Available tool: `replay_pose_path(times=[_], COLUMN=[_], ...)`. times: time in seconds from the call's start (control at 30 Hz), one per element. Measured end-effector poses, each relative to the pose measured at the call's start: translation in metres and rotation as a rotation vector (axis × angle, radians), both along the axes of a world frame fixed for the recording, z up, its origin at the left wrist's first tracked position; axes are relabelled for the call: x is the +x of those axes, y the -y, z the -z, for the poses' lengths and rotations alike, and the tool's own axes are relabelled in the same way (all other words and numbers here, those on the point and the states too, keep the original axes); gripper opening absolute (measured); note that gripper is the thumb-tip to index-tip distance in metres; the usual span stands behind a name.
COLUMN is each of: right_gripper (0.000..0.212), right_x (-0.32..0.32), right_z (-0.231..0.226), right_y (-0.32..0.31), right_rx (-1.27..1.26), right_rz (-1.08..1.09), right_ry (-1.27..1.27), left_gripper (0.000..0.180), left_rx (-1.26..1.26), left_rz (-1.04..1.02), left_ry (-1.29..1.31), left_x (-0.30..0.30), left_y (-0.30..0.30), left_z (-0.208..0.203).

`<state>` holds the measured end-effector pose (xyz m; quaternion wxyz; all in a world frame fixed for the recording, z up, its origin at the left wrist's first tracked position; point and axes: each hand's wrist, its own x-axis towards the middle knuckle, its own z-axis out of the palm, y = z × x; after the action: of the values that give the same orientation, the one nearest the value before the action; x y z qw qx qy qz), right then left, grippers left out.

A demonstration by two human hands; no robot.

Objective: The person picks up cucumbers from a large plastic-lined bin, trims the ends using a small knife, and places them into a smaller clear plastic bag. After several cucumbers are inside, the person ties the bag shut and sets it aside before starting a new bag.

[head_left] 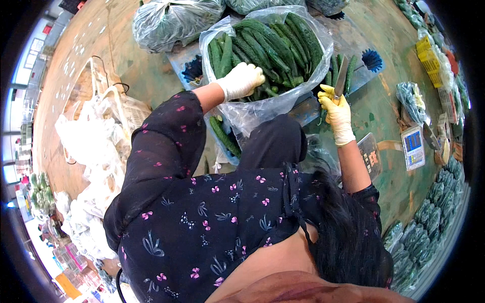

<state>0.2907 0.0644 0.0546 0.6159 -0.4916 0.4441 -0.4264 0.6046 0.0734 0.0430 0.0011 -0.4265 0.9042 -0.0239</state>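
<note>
A large clear plastic bag (323,50) stands open in front of me, full of long dark green cucumbers (260,45) lying side by side. At its near left part, my left hand (241,82), in a white glove, is closed with curled fingers just over the cucumbers. Whatever those fingers may hold is hidden. To the right of the bag, my right hand (337,115), in a yellowish glove, grips a knife (342,76) with its blade pointing up and away from me. Several loose cucumbers (350,73) lie just beyond that hand.
Under the bag is a blue crate (309,112); another cucumber (225,137) lies at its near left. Filled plastic bags (177,22) stand at the far side. White plastic bags (91,136) are heaped left. On the right are a blue-faced device (413,146), yellow crate (428,55) and bagged produce (429,217).
</note>
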Motion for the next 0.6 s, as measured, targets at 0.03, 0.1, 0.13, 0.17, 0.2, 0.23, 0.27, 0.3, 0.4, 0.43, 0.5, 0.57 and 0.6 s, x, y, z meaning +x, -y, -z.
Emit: replay_pose_path(times=[0.03,0.1,0.13,0.17,0.2,0.23,0.27,0.3,0.4,0.43,0.5,0.57,0.6], right_gripper=[0.032,0.033,0.032,0.032,0.034,0.043,0.045,0.047,0.052,0.052,0.056,0.046,0.039], right_x=[-0.002,-0.005,-0.003,0.000,0.009,0.013,0.021,0.031,0.037,0.037,0.043,0.048,0.050], right_z=[-0.001,-0.004,-0.006,-0.010,-0.022,-0.029,-0.043,-0.060,-0.099,-0.107,-0.119,-0.115,-0.118], right_y=[-0.001,-0.003,-0.004,-0.007,-0.012,-0.016,-0.025,-0.036,-0.060,-0.068,-0.085,-0.091,-0.089], right_rx=[-0.001,0.003,0.061,0.117,0.154,0.197,0.249,0.301,0.292,0.290,-0.038,-0.192,-0.172], right_rz=[0.001,0.012,-0.017,-0.052,-0.118,-0.220,-0.261,-0.313,-0.457,-0.459,-0.399,-0.364,-0.315], right_ry=[-0.030,-0.017,-0.003,0.012,0.036,0.054,0.144,0.236,0.371,0.368,0.233,0.201,0.139], left_gripper=[0.018,0.020,0.021,0.023,0.025,0.029,0.031,0.033,0.037,0.037,0.027,0.027,0.027], left_rx=[-0.069,-0.083,-0.106,-0.131,-0.168,-0.187,-0.196,-0.208,-0.276,-0.280,-0.382,-0.386,-0.366], left_rz=[-0.042,-0.042,-0.101,-0.167,-0.159,-0.166,-0.147,-0.137,-0.125,-0.126,-0.128,-0.121,-0.109], left_ry=[-0.148,-0.300,-0.395,-0.488,-0.593,-0.640,-0.704,-0.763,-0.860,-0.862,-0.941,-1.001,-1.016], left_x=[-0.003,-0.015,-0.022,-0.029,-0.036,-0.043,-0.053,-0.062,-0.079,-0.082,-0.088,-0.096,-0.098], left_y=[-0.004,-0.018,-0.027,-0.038,-0.048,-0.056,-0.065,-0.073,-0.090,-0.089,-0.087,-0.089,-0.090], left_z=[-0.013,-0.049,-0.064,-0.077,-0.085,-0.089,-0.095,-0.102,-0.108,-0.110,-0.115,-0.116,-0.112])
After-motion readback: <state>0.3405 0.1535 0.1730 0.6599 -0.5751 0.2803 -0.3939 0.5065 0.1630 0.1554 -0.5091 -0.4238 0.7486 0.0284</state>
